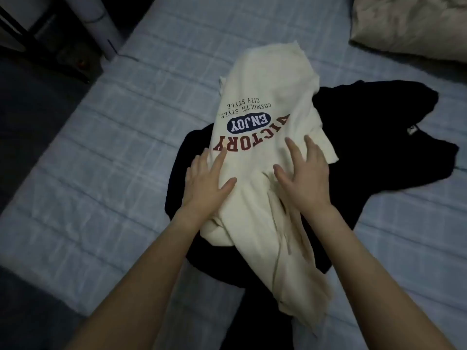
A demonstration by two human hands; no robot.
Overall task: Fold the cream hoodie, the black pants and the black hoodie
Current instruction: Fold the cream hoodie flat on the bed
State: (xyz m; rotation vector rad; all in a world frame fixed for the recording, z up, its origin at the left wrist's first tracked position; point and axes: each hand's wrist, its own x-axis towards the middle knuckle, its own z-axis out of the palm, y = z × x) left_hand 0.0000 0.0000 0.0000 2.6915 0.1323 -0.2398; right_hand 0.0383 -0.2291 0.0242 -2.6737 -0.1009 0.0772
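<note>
The cream hoodie (265, 97) with red "VICTORY" and blue "ENJOY" print lies crumpled on top of a heap of black clothing (366, 127) in the middle of the bed. I cannot tell the black pants from the black hoodie in that dark heap; a small white label shows on its right part. My left hand (204, 183) lies flat on the cream hoodie's left edge, fingers spread. My right hand (303, 178) rests flat on it just right of centre, fingers straight. Neither hand grips the cloth.
The clothes lie on a bed with a pale blue checked quilt (131, 117). A beige pillow (414, 24) sits at the far right corner. The bed's left edge drops to a dark floor, with a dark furniture frame (38, 39) at the top left.
</note>
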